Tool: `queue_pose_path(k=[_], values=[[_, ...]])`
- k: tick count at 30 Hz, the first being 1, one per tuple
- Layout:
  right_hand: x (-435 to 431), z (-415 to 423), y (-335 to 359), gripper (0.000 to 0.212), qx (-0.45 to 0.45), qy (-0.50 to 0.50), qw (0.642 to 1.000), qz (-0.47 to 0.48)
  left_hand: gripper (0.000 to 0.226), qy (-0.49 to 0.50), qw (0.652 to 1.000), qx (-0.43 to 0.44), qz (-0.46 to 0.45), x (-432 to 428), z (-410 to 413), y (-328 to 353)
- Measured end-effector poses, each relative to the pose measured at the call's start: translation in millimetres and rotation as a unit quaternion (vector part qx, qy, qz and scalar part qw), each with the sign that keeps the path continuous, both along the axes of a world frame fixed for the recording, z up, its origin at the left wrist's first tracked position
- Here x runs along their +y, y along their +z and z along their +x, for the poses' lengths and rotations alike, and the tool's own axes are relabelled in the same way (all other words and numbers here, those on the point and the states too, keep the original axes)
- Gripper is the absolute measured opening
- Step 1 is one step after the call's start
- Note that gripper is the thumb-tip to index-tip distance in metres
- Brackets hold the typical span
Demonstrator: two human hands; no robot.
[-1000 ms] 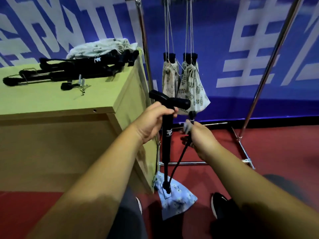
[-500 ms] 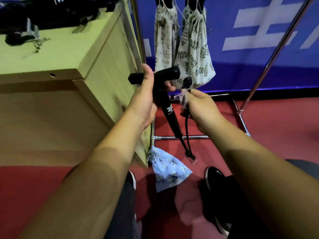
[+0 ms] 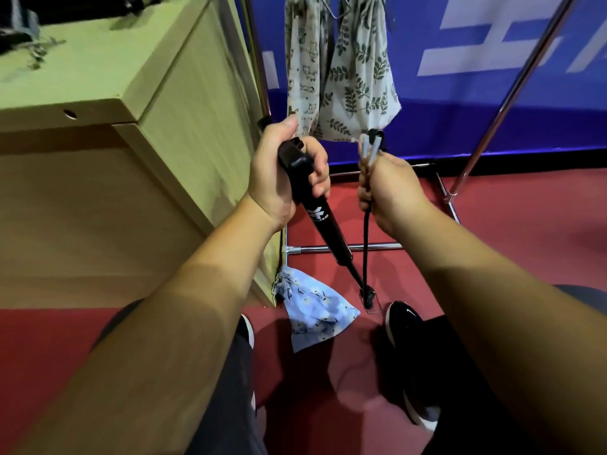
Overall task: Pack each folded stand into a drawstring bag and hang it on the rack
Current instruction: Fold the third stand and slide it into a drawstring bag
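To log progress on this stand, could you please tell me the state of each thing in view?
Stand: unbagged, tilted, held in both hands.
Left hand: grips the stand's handle.
Right hand: grips the stand's thin black arm.
Blue bag: lying loose on the floor.
Cat bag: hanging, top out of view.
Leaf bag: hanging beside it, top out of view.

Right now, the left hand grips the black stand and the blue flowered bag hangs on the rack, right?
Not quite. The head view shows the blue flowered bag lying on the red floor by the cabinet, not hanging on the rack. The left hand does grip the black stand.
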State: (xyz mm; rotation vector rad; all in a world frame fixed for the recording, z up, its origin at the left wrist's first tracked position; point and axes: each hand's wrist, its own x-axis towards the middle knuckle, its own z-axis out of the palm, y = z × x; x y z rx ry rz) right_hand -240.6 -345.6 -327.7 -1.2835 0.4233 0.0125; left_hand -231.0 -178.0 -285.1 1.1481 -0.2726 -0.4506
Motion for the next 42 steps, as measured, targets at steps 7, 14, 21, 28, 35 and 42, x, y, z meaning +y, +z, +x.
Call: queue_pose_path(k=[7, 14, 21, 28, 35, 42], values=[[4.5, -12.7, 2.0, 0.045, -0.039, 0.074, 0.996, 0.025, 0.069, 0.031, 0.999, 0.009, 0.016, -5.6, -7.5, -5.7], [-2.3, -9.5, 14.7, 0.048, -0.089, 0.101, 0.990, 0.046, 0.053, 0.016, 0.998, 0.008, 0.064, -17.7, -19.1, -15.6], [-3.3, -11.0, 18.2, 0.050, -0.108, 0.100, 0.987, 0.060, 0.049, 0.070, 0.987, 0.051, 0.138, -23.7, -12.1, -33.0], [-9.3, -9.2, 21.4, 0.050, -0.131, 0.078, 0.986, 0.071, 0.034, 0.028, 0.974, 0.044, 0.221, -32.6, -12.3, -41.8], [-11.5, -6.8, 25.3, 0.051, -0.136, 0.057, 0.988, 0.047, 0.042, -0.007, 0.954, 0.036, 0.298, -33.8, -5.8, -60.1], [-17.7, -5.5, 32.3, 0.050, -0.134, 0.016, 0.987, 0.085, 0.085, -0.012, 0.929, 0.039, 0.367, -35.5, -0.1, -77.4]])
